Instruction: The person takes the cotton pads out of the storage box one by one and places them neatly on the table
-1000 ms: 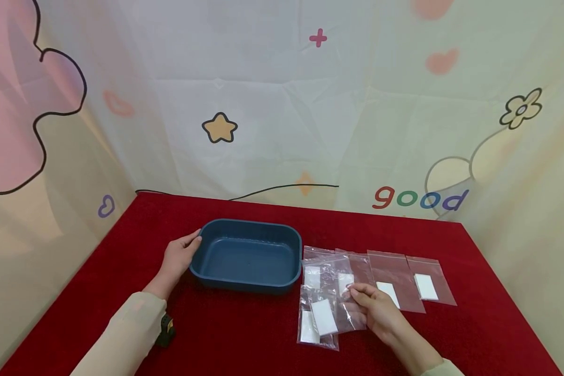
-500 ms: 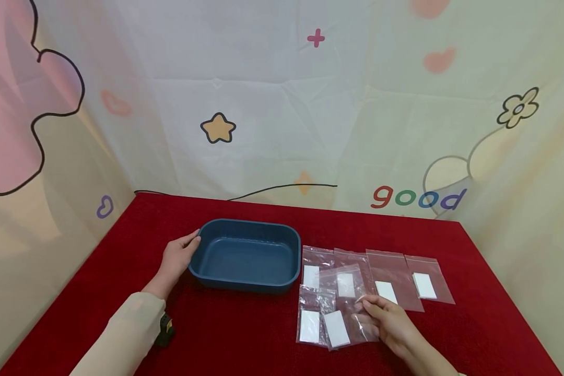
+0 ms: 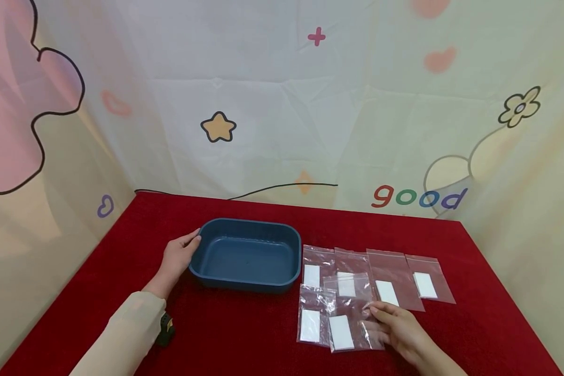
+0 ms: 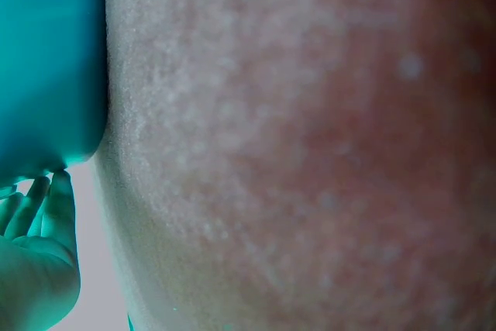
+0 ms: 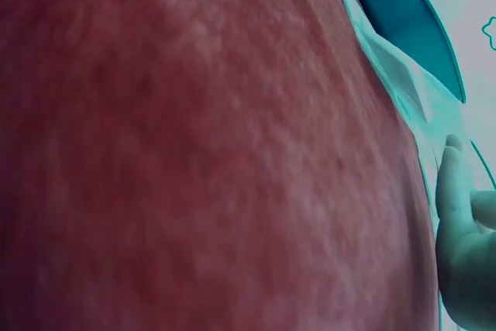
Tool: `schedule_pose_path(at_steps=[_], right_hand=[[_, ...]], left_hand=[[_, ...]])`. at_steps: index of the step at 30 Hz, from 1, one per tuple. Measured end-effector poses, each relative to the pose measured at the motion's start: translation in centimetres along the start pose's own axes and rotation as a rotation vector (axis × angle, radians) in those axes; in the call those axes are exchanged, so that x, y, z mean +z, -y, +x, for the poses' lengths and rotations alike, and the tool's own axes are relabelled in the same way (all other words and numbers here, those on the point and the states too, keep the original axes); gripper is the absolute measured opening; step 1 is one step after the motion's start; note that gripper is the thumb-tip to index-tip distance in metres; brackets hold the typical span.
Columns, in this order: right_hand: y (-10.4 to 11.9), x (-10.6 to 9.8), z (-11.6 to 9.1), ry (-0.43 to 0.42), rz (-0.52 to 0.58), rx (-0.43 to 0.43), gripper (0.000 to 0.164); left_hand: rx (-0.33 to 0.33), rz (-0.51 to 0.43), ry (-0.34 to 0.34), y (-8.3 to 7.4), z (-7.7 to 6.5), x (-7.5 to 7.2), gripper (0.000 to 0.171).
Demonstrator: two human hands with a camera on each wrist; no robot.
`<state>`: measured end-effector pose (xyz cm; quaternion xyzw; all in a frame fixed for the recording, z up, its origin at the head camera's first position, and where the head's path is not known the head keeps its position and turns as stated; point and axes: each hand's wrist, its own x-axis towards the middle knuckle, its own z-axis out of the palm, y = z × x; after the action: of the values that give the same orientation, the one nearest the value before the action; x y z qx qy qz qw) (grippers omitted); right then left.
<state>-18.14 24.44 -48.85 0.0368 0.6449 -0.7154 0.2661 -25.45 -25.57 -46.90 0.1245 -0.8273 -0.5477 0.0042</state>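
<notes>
A dark blue rectangular plastic basin (image 3: 246,284) stands on the table; inside it nothing shows. My left hand (image 3: 176,258) grips its left end at the rim, and the left wrist view shows fingers against the basin's wall (image 4: 46,75). My right hand (image 3: 399,331) pinches the right edge of a clear zip-lock bag (image 3: 357,308) holding a white rectangular piece (image 3: 341,332). This bag lies in the front row, its top overlapping another bag behind. Just left of it is a similar bag (image 3: 310,326). In the right wrist view the hand (image 5: 465,246) is partly cut off.
Behind the front bags lies a row of zip-lock bags with white pieces, including a middle bag (image 3: 387,266) and a far right bag (image 3: 444,282). A red cloth (image 3: 244,334) covers the table. A printed curtain (image 3: 272,130) hangs behind and at both sides.
My right hand has moved the pinched bag rightward and toward me, laying it down beside the front left bag. My left hand and the basin stay in place.
</notes>
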Motion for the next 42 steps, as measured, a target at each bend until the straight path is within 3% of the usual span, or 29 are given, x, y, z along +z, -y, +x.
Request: schedule_pose_path(at_steps=[10,15,21,29,42], right_hand=[[0.5,-1.4,-0.9,0.012,-0.172,0.04,0.019],[0.8,-1.8,-1.1,-0.028,-0.274,0.025,0.021],[1.3,-2.0,-1.1,-0.099,-0.426,0.009,0.036],[1.8,-1.7,-1.3,-0.172,-0.622,0.025,0.035],[1.9,-0.9,-1.0,-0.311,-0.708,0.054,0.028]], left_hand=[[0.023,0.007,0.005,-0.1,-0.1,-0.1,0.048],[0.03,0.008,0.01,0.2,0.0,-0.2,0.049],[0.025,-0.008,0.017,0.3,0.1,-0.2,0.049],[0.02,-0.011,0.024,-0.1,-0.1,-0.3,0.05],[0.005,-0.02,0.022,0.0,0.0,-0.1,0.049]])
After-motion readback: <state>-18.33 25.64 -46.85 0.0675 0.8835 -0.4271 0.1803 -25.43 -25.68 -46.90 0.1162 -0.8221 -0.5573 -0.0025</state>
